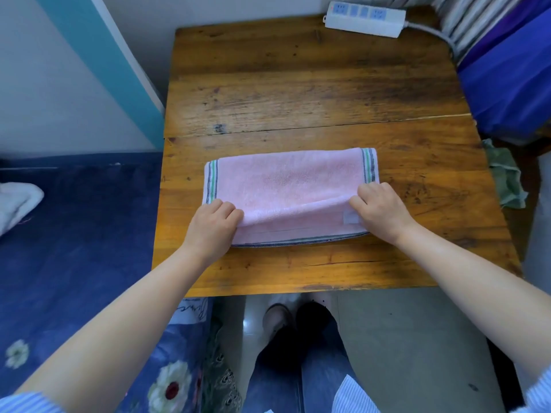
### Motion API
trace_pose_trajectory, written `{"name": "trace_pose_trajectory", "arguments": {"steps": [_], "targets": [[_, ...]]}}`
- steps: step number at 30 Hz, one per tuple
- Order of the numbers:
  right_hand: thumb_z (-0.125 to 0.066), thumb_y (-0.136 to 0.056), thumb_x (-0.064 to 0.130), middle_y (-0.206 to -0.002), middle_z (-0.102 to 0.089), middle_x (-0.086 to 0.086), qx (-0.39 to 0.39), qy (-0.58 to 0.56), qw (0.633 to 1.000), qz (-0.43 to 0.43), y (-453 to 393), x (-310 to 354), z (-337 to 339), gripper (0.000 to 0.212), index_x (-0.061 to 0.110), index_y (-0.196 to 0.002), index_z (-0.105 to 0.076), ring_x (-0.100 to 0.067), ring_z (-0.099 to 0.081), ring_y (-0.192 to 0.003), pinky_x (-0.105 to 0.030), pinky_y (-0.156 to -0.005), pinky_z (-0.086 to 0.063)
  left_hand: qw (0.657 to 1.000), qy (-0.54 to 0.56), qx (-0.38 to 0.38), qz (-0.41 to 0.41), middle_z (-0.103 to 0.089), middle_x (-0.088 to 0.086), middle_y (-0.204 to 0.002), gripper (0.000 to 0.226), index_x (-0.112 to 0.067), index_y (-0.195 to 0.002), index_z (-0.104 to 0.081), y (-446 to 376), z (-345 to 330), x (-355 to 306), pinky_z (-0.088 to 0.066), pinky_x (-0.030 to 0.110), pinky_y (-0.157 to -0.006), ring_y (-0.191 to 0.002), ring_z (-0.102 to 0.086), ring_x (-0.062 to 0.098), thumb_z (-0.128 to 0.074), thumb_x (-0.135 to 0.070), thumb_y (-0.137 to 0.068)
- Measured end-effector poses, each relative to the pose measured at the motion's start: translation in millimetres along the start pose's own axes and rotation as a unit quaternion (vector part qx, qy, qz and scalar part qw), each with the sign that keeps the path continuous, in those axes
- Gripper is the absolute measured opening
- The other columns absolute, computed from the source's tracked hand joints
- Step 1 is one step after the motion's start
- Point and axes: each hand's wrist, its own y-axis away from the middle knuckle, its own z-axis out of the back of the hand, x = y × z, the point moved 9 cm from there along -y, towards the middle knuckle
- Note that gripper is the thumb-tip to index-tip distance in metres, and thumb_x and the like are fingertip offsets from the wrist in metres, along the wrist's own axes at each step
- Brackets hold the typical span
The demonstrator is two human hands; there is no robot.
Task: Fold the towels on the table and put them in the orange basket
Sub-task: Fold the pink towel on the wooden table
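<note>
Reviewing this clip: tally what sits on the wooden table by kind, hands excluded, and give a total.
Pink towel, gripped by the left hand and the right hand: 1
White power strip, at the far edge of the table: 1
Total: 2
No orange basket is in view.
</note>
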Motion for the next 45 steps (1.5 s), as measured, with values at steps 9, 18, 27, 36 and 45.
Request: {"name": "trace_pose_trajectory", "arguments": {"steps": [9, 18, 27, 36, 45], "targets": [[-0.070, -0.052, -0.011, -0.061, -0.061, -0.010, -0.001, 0.013, 0.994, 0.109, 43.1, 19.6, 0.6, 0.020, 0.006, -0.061, -0.064, -0.024, -0.057, -0.049, -0.024, -0.050, -0.046, 0.990, 0.015, 0.132, -0.041, -0.057, 0.010, -0.057, 0.042, -0.003, -0.062, -0.060, 26.4, -42.7, -11.2, -0.034, 0.021, -0.035, -0.047, -0.053, 0.024, -0.079, 0.014, -0.029], [-0.084, -0.040, -0.003, -0.062, -0.064, -0.006, 0.082, -0.002, 0.991, 0.110, 56.1, 24.1, -12.6, 0.027, 0.007, -0.058, -0.066, -0.020, -0.059, -0.051, -0.021, -0.050, -0.048, 0.962, 0.033, 0.266, 0.050, -0.051, 0.006, -0.101, 0.019, -0.013, -0.101, -0.046, 41.5, -83.7, 7.2, -0.027, 0.025, -0.061, -0.077, -0.032, 0.015, -0.042, -0.002, -0.087], [-0.077, -0.021, -0.003, -0.048, -0.054, -0.002, 0.162, -0.064, 0.982, 0.071, 61.5, 18.1, -19.5, 0.035, 0.012, -0.044, -0.056, -0.019, -0.052, -0.042, -0.018, -0.040, -0.037, 0.943, 0.134, 0.287, 0.106, -0.040, -0.006, -0.071, 0.022, -0.021, -0.068, -0.033, 37.5, -83.1, 10.4, -0.025, 0.024, -0.052, -0.071, -0.041, 0.018, -0.048, -0.012, -0.081], [-0.050, -0.086, 0.023, -0.146, -0.035, -0.018, 0.138, -0.198, 0.950, -0.200, -15.1, 56.0, -34.7, 0.045, 0.011, -0.130, -0.048, -0.037, -0.032, -0.135, -0.051, -0.109, -0.024, 0.918, 0.167, 0.134, 0.333, -0.010, 0.010, -0.156, 0.060, -0.016, -0.146, -0.021, -1.0, -81.0, 1.0, -0.008, 0.042, -0.114, -0.144, -0.004, 0.029, -0.041, -0.038, -0.094], [-0.031, -0.093, 0.049, -0.156, 0.008, 0.002, 0.247, -0.162, 0.921, -0.255, 35.2, 29.6, -89.3, 0.060, 0.033, -0.145, -0.005, -0.021, 0.011, -0.144, -0.041, -0.110, 0.018, 0.923, 0.119, 0.181, 0.318, 0.012, 0.002, -0.157, 0.066, -0.034, -0.147, 0.000, 21.8, -110.5, 1.5, 0.012, 0.055, -0.110, -0.143, 0.015, 0.027, -0.029, -0.055, -0.092]]}}
